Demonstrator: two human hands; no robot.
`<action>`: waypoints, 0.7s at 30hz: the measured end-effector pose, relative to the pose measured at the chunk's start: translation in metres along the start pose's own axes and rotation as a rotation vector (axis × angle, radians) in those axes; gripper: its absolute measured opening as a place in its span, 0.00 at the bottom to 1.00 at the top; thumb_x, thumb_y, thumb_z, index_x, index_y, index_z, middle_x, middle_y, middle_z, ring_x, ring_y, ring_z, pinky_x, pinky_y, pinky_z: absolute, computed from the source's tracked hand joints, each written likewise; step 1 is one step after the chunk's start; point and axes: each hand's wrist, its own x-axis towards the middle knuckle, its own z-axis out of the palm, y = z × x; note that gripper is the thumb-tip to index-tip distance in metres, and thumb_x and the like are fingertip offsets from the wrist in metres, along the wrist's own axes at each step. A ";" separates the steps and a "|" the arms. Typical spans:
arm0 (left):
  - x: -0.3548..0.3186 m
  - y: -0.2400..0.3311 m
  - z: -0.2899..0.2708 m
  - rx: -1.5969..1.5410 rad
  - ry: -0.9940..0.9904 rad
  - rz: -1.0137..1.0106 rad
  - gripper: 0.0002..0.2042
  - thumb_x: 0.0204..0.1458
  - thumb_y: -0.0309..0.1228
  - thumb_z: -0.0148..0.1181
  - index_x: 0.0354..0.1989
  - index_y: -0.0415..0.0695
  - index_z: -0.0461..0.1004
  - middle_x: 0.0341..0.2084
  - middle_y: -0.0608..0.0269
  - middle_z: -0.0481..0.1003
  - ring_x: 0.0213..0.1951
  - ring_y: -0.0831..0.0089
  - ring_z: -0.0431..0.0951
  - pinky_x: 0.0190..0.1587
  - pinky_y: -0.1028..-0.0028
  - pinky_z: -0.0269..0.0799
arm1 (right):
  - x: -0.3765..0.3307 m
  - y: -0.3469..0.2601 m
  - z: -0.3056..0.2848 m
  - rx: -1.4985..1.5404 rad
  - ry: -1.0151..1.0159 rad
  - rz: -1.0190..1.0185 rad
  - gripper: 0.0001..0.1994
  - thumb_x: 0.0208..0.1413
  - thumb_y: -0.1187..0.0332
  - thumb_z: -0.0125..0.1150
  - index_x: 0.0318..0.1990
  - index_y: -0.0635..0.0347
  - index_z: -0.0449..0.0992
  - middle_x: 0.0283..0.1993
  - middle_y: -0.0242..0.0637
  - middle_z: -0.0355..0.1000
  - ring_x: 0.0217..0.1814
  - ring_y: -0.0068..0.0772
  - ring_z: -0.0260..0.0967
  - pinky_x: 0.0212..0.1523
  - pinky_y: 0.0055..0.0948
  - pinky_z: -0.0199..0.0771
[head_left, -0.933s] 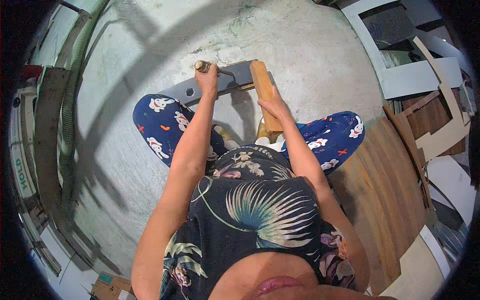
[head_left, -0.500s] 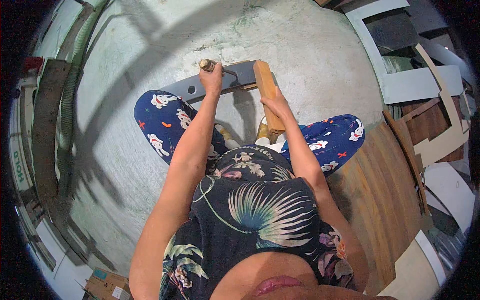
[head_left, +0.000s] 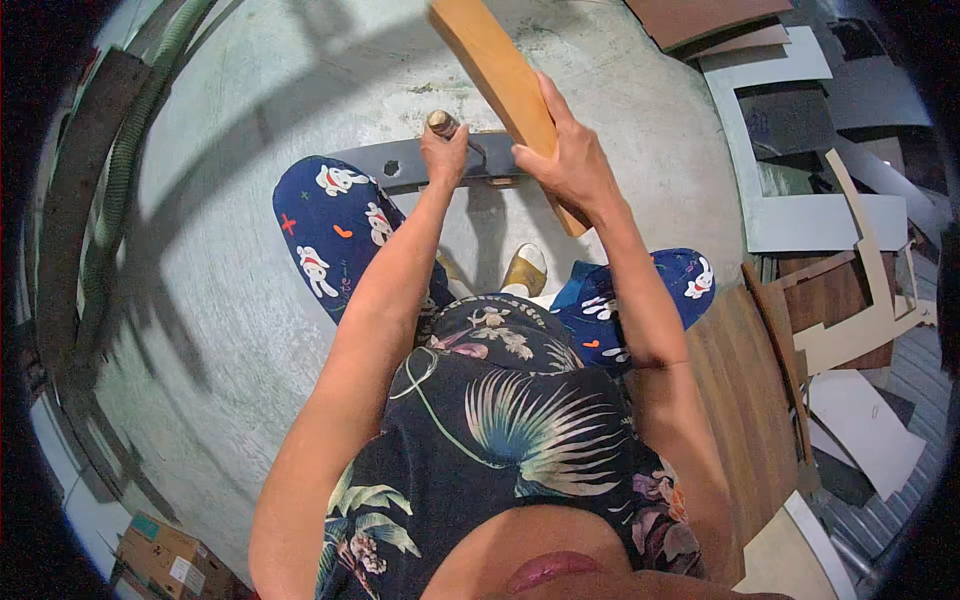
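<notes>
My left hand (head_left: 444,155) is closed round a chisel (head_left: 440,122) with a wooden handle. Its dark metal blade slants down to the right onto a long grey board (head_left: 350,163), which has a rough-edged hole left of the hand. In my right hand (head_left: 580,165) is a thick wooden block (head_left: 500,85), gripped near its lower half and held up above the board's right end. The block tilts away to the upper left, apart from the chisel. Small bits under the board are partly hidden.
My bent legs flank the board on the concrete floor (head_left: 230,260). Sheet and frame offcuts (head_left: 830,220) lie to the right, beside a brown wood-grain panel (head_left: 735,400). A ribbed hose (head_left: 120,200) and a dark beam (head_left: 75,190) run along the left. A cardboard box (head_left: 165,560) stands lower left.
My right hand has lifted the wooden block up off the board's right end and tipped it forward and left. My left hand still holds the chisel at the board; the view has shifted slightly.
</notes>
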 end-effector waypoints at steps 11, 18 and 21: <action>0.005 -0.029 -0.002 0.307 0.043 0.485 0.19 0.45 0.40 0.63 0.42 0.41 0.72 0.35 0.56 0.78 0.41 0.56 0.78 0.42 0.63 0.72 | 0.028 -0.014 0.021 -0.481 -0.461 -0.145 0.40 0.40 0.55 0.63 0.66 0.41 0.54 0.42 0.54 0.72 0.40 0.58 0.72 0.38 0.47 0.74; -0.013 0.022 0.008 0.033 -0.057 0.105 0.16 0.44 0.33 0.63 0.42 0.43 0.70 0.29 0.64 0.78 0.32 0.67 0.78 0.37 0.70 0.72 | 0.017 -0.023 0.001 -0.199 -0.167 -0.278 0.44 0.38 0.58 0.62 0.67 0.44 0.51 0.45 0.53 0.72 0.45 0.55 0.71 0.45 0.45 0.72; -0.002 -0.009 0.004 0.172 -0.002 0.241 0.14 0.46 0.32 0.62 0.42 0.43 0.71 0.27 0.62 0.77 0.33 0.67 0.78 0.38 0.71 0.72 | 0.014 -0.022 0.008 -0.263 -0.274 -0.191 0.44 0.38 0.59 0.62 0.68 0.45 0.51 0.49 0.53 0.71 0.47 0.56 0.71 0.47 0.44 0.72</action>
